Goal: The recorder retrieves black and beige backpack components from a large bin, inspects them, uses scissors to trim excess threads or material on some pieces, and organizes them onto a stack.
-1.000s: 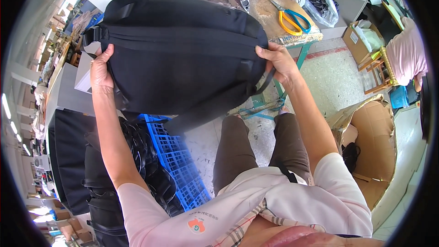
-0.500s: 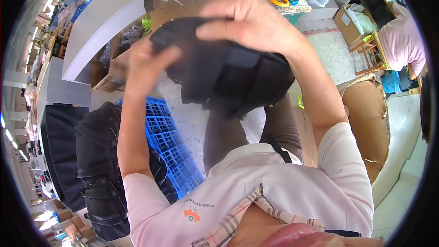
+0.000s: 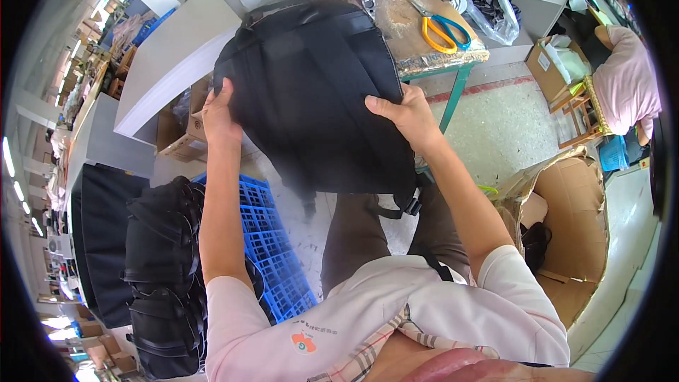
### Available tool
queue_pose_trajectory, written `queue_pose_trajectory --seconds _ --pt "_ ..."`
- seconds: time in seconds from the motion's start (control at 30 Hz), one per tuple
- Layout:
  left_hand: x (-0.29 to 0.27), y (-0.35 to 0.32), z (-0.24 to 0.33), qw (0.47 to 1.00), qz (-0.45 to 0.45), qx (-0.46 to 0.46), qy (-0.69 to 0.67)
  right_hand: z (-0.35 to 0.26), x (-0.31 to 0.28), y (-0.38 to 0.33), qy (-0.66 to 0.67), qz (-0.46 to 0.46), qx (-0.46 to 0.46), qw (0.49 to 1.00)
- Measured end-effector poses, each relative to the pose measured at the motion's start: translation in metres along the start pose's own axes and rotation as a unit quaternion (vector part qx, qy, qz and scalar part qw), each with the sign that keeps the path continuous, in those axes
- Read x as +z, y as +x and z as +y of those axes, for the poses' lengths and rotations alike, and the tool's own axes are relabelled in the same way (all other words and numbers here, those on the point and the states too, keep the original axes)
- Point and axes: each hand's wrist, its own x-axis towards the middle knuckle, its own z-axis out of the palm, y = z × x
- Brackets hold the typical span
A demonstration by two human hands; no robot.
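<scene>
A black backpack (image 3: 318, 99), with fabric straps across its face, is stretched between my two hands above my knees. My left hand (image 3: 221, 114) grips its left edge, thumb on the near face. On the opposite edge my right hand (image 3: 407, 117) holds on the same way, fingers hidden behind the fabric. From the lower right corner hangs a strap with a black buckle (image 3: 412, 205). The top of the backpack reaches over the worn work table (image 3: 417, 32); whether it touches the table I cannot tell.
Scissors (image 3: 442, 32) with orange and blue handles lie on the table. More black bags (image 3: 163, 240) are stacked at the left beside a blue plastic crate (image 3: 276, 247). An open cardboard box (image 3: 573, 219) stands at the right. Another person (image 3: 626, 81) sits at the far right.
The backpack was bunched and blurred with my hands close together near its top. Now it is spread out flatter, my hands lower and farther apart on its two side edges.
</scene>
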Motion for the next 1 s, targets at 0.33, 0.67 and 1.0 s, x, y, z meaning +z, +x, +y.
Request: queue_pose_trajectory --seconds 0.33,0.67,1.0 --pt "0.019 0.018 0.012 0.996 0.063 0.015 0.062 0.004 -0.004 0.037 0.049 -0.016 0.039 0.998" --pt "0.019 -0.002 0.017 0.999 0.013 0.015 0.05 0.013 -0.018 0.019 0.113 -0.006 0.1 0.989" --pt "0.045 -0.088 0.082 0.946 -0.267 0.05 -0.176 0.05 -0.001 0.001 0.267 -0.135 0.182 0.937"
